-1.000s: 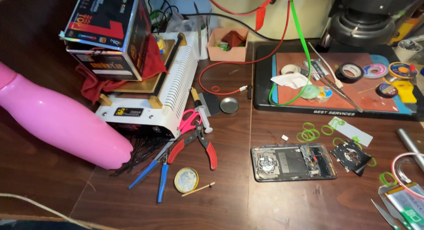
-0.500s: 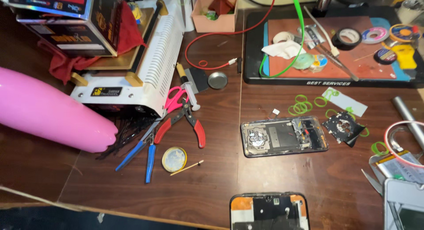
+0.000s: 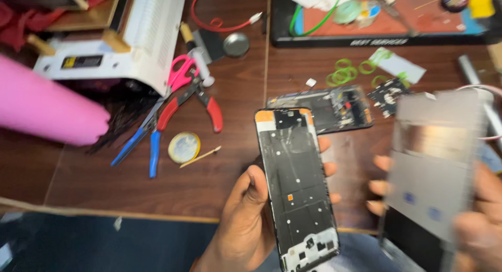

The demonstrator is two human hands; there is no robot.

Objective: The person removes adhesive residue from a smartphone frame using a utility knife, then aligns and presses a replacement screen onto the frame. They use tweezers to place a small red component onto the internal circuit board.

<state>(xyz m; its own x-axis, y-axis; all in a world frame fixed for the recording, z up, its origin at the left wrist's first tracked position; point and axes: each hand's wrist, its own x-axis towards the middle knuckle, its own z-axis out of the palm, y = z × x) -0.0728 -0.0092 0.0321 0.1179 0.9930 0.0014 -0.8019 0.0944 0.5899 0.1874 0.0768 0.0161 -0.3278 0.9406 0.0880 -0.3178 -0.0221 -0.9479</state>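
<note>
Half a second ago only the top edge of the phone frame point(image 3: 297, 186) peeked in at the bottom of your view; now it stands fully in front of you, and both hands have come up with it. Your left hand point(image 3: 246, 220) grips the frame along its long edges, thumb on the near side, fingers curled round the far side, its bare inner face with screw holes and a small orange patch turned up toward you. Your right hand point(image 3: 470, 220) has brought in a flat grey panel point(image 3: 436, 162), pinched at its edges and held just beside the frame, not touching it. With both parts lifted off the desk point(image 3: 219, 188), they appear ready to be compared or fitted together.

The panel is heavily blurred by motion, so you cannot tell which face is up or what its surface carries. Your right hand is cut off at the edge. Behind the frame, the other opened phone point(image 3: 334, 107) lies on the desk, partly covered. The red pliers point(image 3: 201, 102) and scissors point(image 3: 178, 78) lie untouched further left.
</note>
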